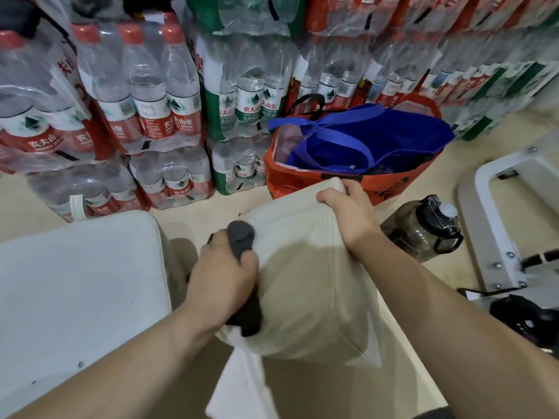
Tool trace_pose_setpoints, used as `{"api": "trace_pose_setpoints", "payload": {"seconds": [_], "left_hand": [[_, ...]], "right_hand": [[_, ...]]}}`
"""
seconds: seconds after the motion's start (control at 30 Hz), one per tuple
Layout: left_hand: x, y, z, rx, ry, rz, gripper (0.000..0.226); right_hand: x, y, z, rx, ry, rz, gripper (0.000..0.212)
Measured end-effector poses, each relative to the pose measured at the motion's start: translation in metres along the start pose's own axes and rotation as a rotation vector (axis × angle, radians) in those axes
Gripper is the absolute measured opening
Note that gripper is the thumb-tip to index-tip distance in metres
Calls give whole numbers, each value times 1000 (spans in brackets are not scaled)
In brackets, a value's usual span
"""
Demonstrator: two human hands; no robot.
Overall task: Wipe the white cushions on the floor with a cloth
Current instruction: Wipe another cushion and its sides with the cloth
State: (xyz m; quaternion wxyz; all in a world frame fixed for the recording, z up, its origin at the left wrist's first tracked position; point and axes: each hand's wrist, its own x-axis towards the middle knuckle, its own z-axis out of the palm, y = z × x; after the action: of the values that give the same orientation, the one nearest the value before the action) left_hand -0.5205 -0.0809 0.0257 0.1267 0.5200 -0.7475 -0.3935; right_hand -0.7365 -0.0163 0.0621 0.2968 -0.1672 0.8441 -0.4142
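Note:
A cream-white cushion [305, 285] is tilted up off the floor in the middle of the head view. My right hand [348, 213] grips its far top corner. My left hand [223, 273] is closed around a dark grey cloth [240, 241], pressed against the cushion's left side. A second white cushion [81, 285] lies flat to the left, with a small loop handle [77, 207] at its far edge. Another white cushion [239, 388] shows underneath, near the bottom edge.
Shrink-wrapped packs of water bottles [151, 101] are stacked along the back. An orange bag [302, 179] holds a blue bag [372, 137]. A dark water jug [426, 228] stands right of the cushion. A white metal frame [496, 234] and a black object [526, 322] lie at right.

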Motion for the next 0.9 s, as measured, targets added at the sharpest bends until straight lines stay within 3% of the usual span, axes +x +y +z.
{"api": "trace_pose_setpoints", "payload": {"seconds": [0.1,0.2,0.27,0.33,0.4,0.43,0.53,0.6,0.67,0.77,0.87,0.9], "left_hand": [[-38,47,-7,-157,-78,398,36],[-35,43,-7,-96,-170,496,56],[-6,12,-5,2,-99,415,57],[22,-15,-9,105,-57,117,54],[29,-25,-11,171,-55,-81,40],[24,-22,-12,181,-70,-80,30],[-9,12,-15,8,-71,235,22],[-34,38,-19,-119,-153,471,40],[-36,40,-17,-88,-209,551,58],[-5,-1,-12,54,-163,424,64],[17,-37,-8,75,-134,-52,51],[15,-38,-7,11,-125,-111,42]], "right_hand": [[9,0,-1,17,10,20,78],[12,-1,-1,26,11,27,80],[17,0,-4,64,25,54,79],[20,4,-8,90,52,85,78],[19,4,-8,87,48,86,78],[19,4,-8,78,38,78,78],[20,4,-8,78,21,53,78],[19,2,-4,37,17,24,85],[12,-2,3,-41,-5,-13,90],[1,-4,8,-126,-48,-71,80],[-11,5,10,-183,-65,-143,66],[-13,7,12,-203,-59,-162,65]]}}
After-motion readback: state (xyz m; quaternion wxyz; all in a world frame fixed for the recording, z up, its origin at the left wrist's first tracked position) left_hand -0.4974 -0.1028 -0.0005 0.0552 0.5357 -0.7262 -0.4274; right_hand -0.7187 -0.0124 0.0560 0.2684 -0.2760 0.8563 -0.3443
